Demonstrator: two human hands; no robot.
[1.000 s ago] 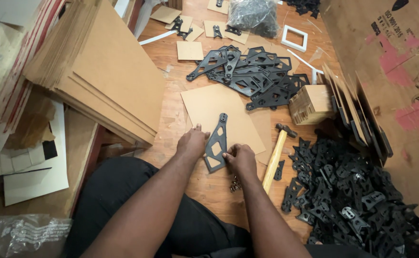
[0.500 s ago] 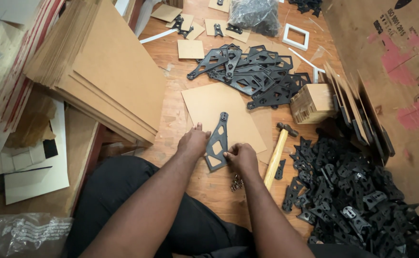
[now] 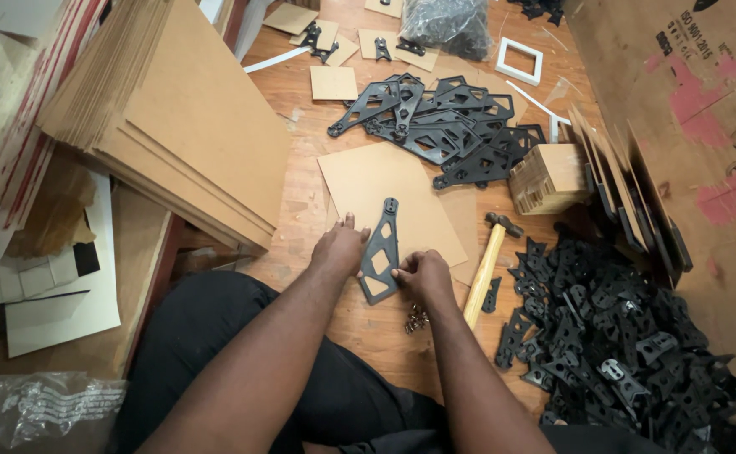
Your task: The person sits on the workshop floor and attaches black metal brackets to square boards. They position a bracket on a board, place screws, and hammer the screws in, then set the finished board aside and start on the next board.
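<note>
Below us, both our hands sit on one black triangular bracket (image 3: 382,252), a flat plate with cut-out windows and a narrow rounded tip pointing away from us. It lies flat, its tip over a tan cardboard sheet (image 3: 385,189) and its wide end over the bare wooden floor (image 3: 301,92).

Our left hand (image 3: 339,250) rests against the bracket's left edge, fingers loosely curled and close together, thumb side touching the plate. Our right hand (image 3: 423,273) pinches the bracket's lower right edge between thumb and fingertips; the other fingers are folded under, so we cannot tell whether they hold anything.

Just beside the right wrist: a small cluster of metal fasteners (image 3: 417,319) on the floor. Right of that, a hammer (image 3: 487,262) with a pale wooden handle, head pointing away from us, lying near but apart from the hand.

Farther out, beyond the cardboard sheet: a loose pile of flat black brackets (image 3: 444,126) of the same kind. At our right: a deep heap of smaller black parts (image 3: 620,345), touching nothing we hold. Between the two piles: a small wooden block (image 3: 549,176). Against the right side: a big brown carton (image 3: 687,109) with pink patches.

At our left: a tall slanted stack of brown boards (image 3: 183,118). Near corner, left: a crumpled clear plastic bag (image 3: 40,408). Top centre: a dark bag (image 3: 448,21) and a white square frame (image 3: 519,60).
</note>
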